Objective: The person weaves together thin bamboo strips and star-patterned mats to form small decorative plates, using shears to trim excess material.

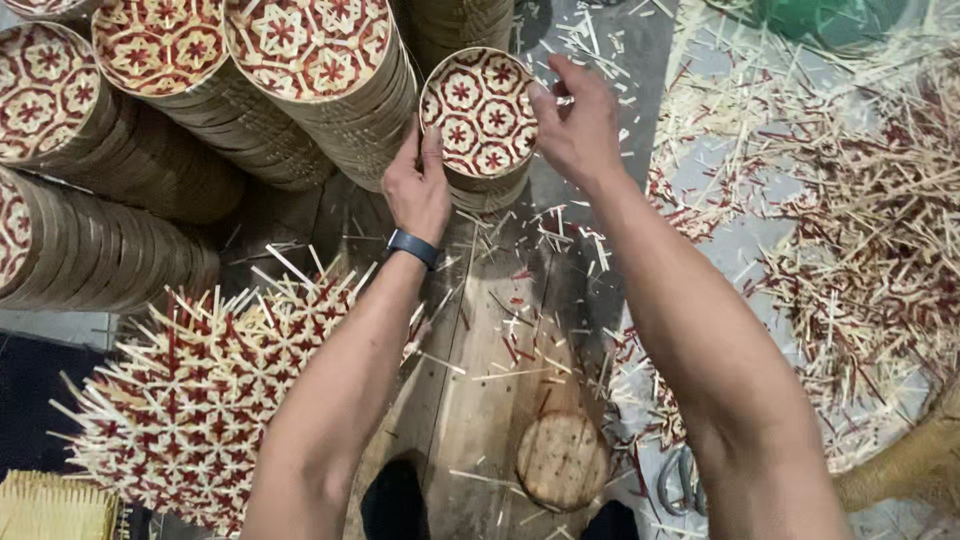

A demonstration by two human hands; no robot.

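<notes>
Both my hands reach forward to a round woven bamboo tray (478, 112) with a red and cream star pattern. It tops a short stack of like trays (490, 190) on the wooden board (480, 400). My left hand (418, 185), with a dark band on the wrist, grips the tray's left rim. My right hand (575, 120) holds its right rim with the thumb on the patterned face.
Tall leaning stacks of the same trays (300, 70) fill the back left. An untrimmed woven mat with jutting strips (200, 390) lies at lower left. Cut bamboo slivers (860, 250) litter the right floor. A round wooden disc (562, 460) and scissors (680, 480) lie near my knees.
</notes>
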